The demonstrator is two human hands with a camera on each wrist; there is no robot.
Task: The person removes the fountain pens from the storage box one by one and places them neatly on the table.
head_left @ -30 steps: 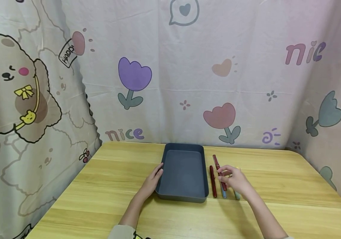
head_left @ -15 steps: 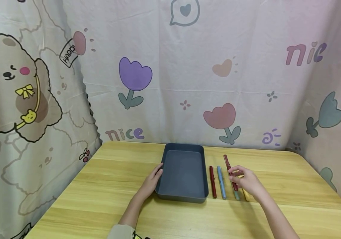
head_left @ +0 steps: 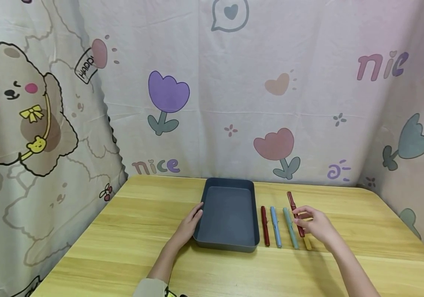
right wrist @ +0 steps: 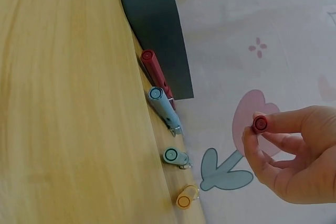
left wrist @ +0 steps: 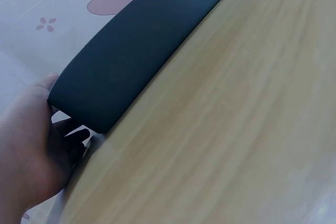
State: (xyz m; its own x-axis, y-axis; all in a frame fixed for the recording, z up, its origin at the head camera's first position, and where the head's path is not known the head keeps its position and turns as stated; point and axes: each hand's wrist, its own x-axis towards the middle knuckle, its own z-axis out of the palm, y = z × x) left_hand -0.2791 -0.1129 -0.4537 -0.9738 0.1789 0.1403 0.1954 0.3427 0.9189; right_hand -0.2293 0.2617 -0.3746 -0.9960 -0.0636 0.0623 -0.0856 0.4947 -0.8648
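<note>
My right hand (head_left: 317,225) pinches a dark red pen (head_left: 291,202) between thumb and fingers, raised above the table over the yellow pen (head_left: 308,243). End-on, this red pen (right wrist: 260,124) shows at the fingertips in the right wrist view. To its left lie a light green pen (head_left: 291,229), a light blue pen (head_left: 275,227) and another dark red pen (head_left: 265,226), roughly side by side. My left hand (head_left: 188,226) rests against the left wall of a dark grey tray (head_left: 230,248); part of the hand (left wrist: 31,145) is hidden behind the tray's corner in the left wrist view.
The tray lies flat on a light wooden table (head_left: 122,247), left of the pens. A printed curtain (head_left: 212,136) hangs along the table's back edge and down both sides.
My right hand has carried the red pen rightward, past the blue and green pens to above the yellow one. Those blue and green pens are now uncovered. My left hand and the tray stay put.
</note>
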